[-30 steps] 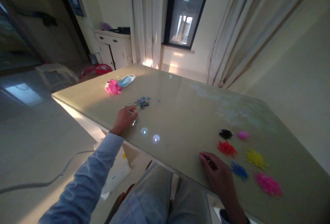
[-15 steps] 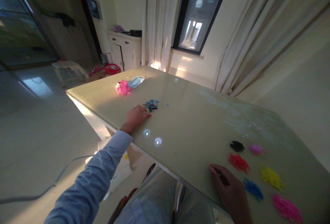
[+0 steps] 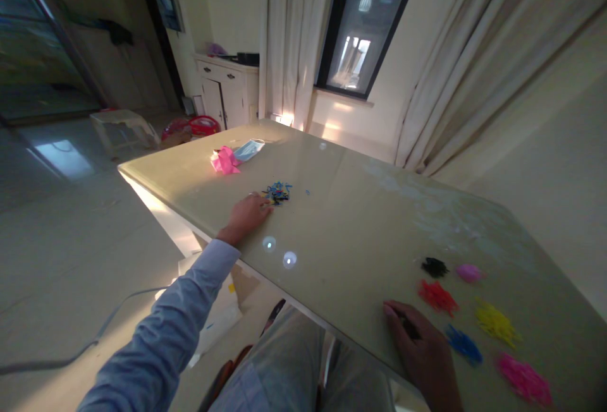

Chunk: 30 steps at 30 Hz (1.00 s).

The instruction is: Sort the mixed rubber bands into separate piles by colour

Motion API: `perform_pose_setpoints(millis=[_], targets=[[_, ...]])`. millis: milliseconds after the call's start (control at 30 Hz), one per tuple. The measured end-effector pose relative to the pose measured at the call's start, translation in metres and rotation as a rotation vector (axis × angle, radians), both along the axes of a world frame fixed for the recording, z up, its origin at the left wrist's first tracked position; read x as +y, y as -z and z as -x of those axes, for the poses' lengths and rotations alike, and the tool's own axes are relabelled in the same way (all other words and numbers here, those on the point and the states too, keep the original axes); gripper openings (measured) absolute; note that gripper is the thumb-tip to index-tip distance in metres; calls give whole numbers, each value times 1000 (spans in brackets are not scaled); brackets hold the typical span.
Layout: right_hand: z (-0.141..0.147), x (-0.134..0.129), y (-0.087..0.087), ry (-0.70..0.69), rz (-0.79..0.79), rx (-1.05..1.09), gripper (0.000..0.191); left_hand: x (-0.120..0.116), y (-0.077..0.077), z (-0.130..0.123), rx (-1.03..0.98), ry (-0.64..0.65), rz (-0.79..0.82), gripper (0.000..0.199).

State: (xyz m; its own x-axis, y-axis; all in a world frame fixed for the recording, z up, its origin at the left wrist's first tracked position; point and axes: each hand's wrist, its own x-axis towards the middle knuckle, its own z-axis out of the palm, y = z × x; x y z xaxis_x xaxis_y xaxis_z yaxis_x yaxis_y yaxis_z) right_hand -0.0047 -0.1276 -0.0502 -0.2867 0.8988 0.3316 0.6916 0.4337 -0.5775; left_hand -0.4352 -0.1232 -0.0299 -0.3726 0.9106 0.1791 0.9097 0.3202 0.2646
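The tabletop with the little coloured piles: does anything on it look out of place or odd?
One small blue piece lies alone, just right of the mixed pile by the left hand, as if strayed. Pale, cloudy smears also mar the otherwise glossy tabletop beyond the black pile.

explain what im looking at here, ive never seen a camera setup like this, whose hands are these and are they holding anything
There's no machine here, just a person's two bare hands. The camera is worn on their head, looking forward and down across a table.

The left hand is at the edge of a mixed pile of small colored bits. The right hand is curled near smaller piles, each one color: black, red, yellow, blue and two pinks. Whether either hand holds anything is too hard to see.

Farther off lie a face mask and something crumpled and pink.
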Motion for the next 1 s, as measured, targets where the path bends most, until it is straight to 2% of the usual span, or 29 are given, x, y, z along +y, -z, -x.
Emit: perform_pose_setpoints(millis=[433, 633, 833, 900, 1000], targets=[[3, -2, -7, 12, 11, -2, 46, 10, -3, -2, -24, -68, 23, 30], [2, -3, -3, 11, 19, 15, 44, 3, 2, -2, -48, -4, -9, 25], [3, -3, -4, -7, 1, 22, 43, -19, 3, -13, -304, 67, -250, 16], [4, -3, -5, -19, 3, 26, 44, -25, 0, -22, -453, 98, -328, 19], [5, -4, -5, -18, 8, 29, 43, -32, -6, -40, -756, 167, -352, 28]])
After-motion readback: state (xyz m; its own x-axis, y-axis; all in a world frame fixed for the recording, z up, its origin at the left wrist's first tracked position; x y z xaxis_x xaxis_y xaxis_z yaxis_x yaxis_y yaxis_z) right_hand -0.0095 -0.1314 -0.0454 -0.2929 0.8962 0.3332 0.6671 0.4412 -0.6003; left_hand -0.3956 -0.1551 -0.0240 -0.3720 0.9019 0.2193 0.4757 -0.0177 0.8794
